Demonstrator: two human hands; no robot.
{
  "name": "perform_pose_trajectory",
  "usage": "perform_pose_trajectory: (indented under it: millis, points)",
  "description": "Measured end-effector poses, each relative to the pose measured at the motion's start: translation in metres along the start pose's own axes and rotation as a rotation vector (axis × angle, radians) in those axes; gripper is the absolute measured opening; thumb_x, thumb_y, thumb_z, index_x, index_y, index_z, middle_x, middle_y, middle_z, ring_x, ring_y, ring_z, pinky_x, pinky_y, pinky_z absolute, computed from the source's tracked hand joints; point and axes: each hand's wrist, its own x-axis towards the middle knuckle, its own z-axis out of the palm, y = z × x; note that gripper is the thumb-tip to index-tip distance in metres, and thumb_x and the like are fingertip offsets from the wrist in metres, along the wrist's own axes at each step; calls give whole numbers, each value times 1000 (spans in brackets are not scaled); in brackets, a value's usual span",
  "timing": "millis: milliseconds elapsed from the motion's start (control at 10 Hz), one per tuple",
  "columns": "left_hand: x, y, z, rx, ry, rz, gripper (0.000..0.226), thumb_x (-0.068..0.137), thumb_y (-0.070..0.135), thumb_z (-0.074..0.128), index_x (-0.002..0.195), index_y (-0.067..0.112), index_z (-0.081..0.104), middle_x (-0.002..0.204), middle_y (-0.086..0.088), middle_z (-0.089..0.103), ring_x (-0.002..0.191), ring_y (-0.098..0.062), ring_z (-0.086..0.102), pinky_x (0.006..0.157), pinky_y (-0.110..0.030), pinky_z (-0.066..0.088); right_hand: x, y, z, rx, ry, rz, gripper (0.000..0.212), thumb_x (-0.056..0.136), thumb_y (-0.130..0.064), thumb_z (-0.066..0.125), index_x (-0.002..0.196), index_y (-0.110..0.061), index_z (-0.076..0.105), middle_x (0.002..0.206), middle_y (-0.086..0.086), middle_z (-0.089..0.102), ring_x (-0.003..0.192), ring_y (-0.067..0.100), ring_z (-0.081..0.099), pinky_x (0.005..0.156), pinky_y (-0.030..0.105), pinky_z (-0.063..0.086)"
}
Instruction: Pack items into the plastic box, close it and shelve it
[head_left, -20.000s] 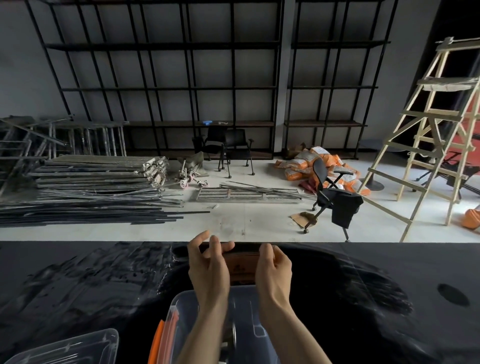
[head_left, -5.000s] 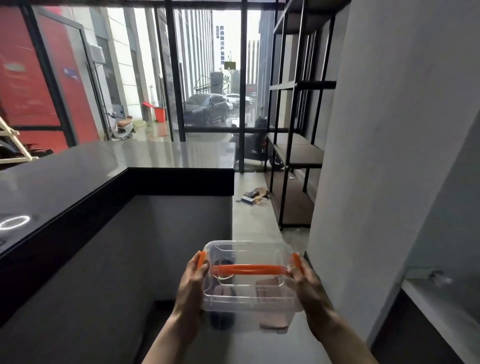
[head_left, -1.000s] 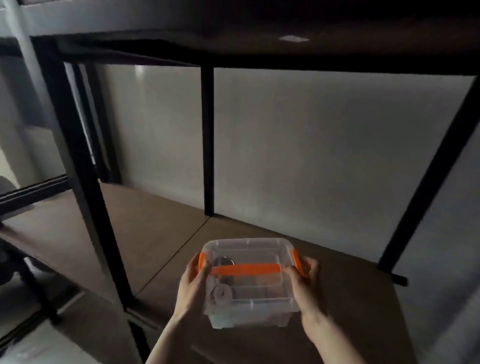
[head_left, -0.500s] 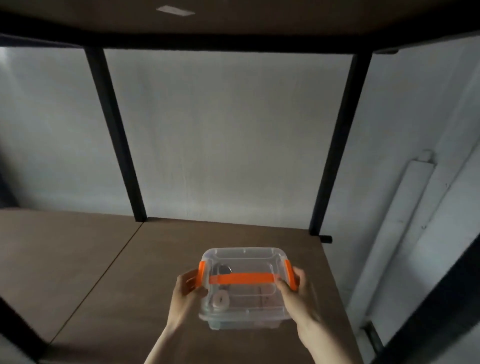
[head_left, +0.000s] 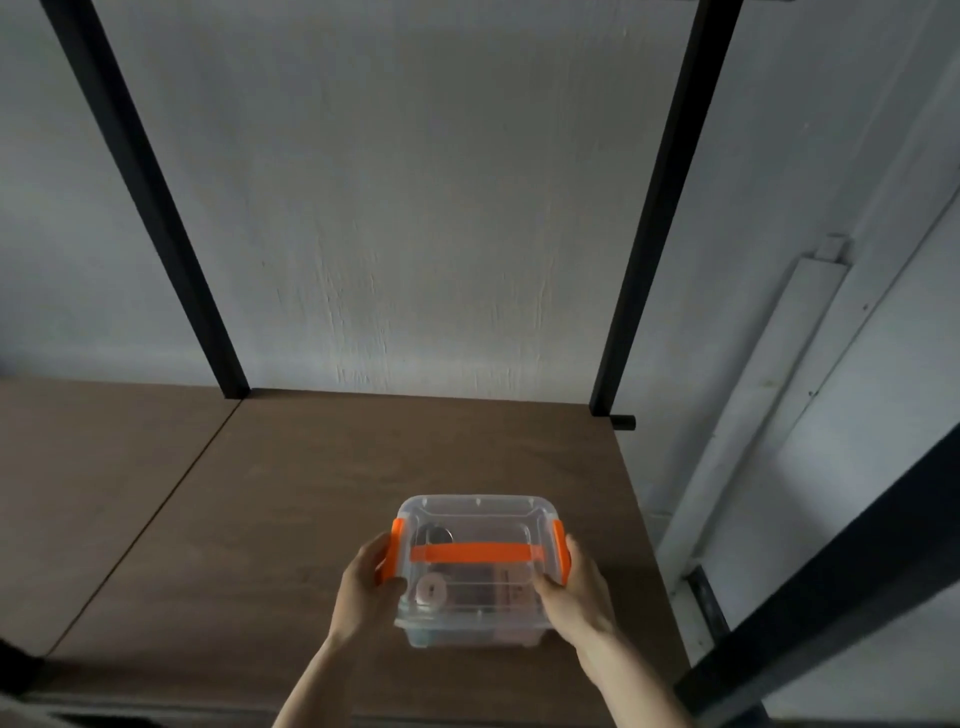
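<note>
The clear plastic box (head_left: 475, 525) has its lid on, with orange side clips and an orange handle lying flat across the top. Small items show dimly through it, among them a round pale disc and a dark round piece. It is over the brown shelf board (head_left: 322, 483), near the board's front right part; whether its base touches the board I cannot tell. My left hand (head_left: 366, 590) grips its left side at the orange clip. My right hand (head_left: 576, 592) grips the right side.
Two black uprights (head_left: 156, 208) (head_left: 654, 208) stand at the back against a grey wall. A board seam runs diagonally on the left. The shelf ends just right of the box, beside a black front post (head_left: 831, 587) and a white wall channel (head_left: 769, 395).
The box has moved slightly forward and lower over the shelf board, both hands still holding its sides. The view has tilted down, so the upper shelf is out of sight.
</note>
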Motion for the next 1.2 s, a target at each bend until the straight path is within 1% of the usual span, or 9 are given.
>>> perform_pose_trajectory:
  millis: [200,400,500,600,700,800,900,1000,1200]
  points:
    - [16,-17,1,-28,28,35,69,63,8,52,130,16,68,109,-8,76,102,-29,71,89,-48,59,1,-6,0,-58,11,-60,83,91,-43,68,159,-27,24,154,4,43,139,27,47,110,51,47]
    - [10,-19,5,-80,67,76,66,80,0,63,145,13,55,132,-8,68,123,-28,62,105,-51,50,-2,-3,-1,-72,14,-116,82,96,-35,64,161,-22,16,158,7,36,143,26,42,114,46,41]
    - [7,-25,6,-110,76,99,77,70,31,63,146,17,55,136,-4,67,127,-24,61,108,-52,48,-1,1,-1,-59,1,-138,79,97,-34,62,161,-22,16,158,4,37,143,25,42,114,44,41]
    - [6,-21,6,-127,46,88,65,73,22,63,137,34,58,133,0,68,126,-21,61,108,-47,47,-1,3,0,-36,-12,-167,79,98,-30,61,161,-26,14,157,3,38,142,23,44,111,44,43]
    - [7,-18,8,-113,41,79,57,72,16,61,120,46,54,117,17,69,120,-16,60,96,-27,48,2,8,2,-25,-28,-192,81,98,-29,62,161,-26,12,159,3,37,142,23,44,111,46,44]
    - [8,-18,11,-53,47,106,61,80,4,66,133,32,57,107,30,72,122,-16,59,91,-19,45,5,12,4,-3,-27,-196,82,98,-29,61,161,-26,8,160,2,35,143,23,43,111,44,42]
    - [11,-20,11,85,62,76,67,90,-10,61,149,18,49,131,2,66,126,-24,59,94,-30,44,3,14,6,-3,-15,-203,81,99,-35,58,161,-28,7,161,3,35,142,25,45,110,46,45]
    - [7,-17,9,347,97,81,60,95,10,61,151,25,48,138,-3,64,120,-29,64,88,-35,49,-4,10,1,-104,28,-168,82,99,-46,55,162,-22,9,160,7,36,142,27,45,110,45,45]
    - [-37,-13,-6,485,163,227,53,97,38,57,149,29,45,140,1,60,123,-23,60,88,-37,50,-44,6,-16,-330,141,-159,73,103,-49,38,162,-16,11,164,7,33,146,25,41,112,40,40]
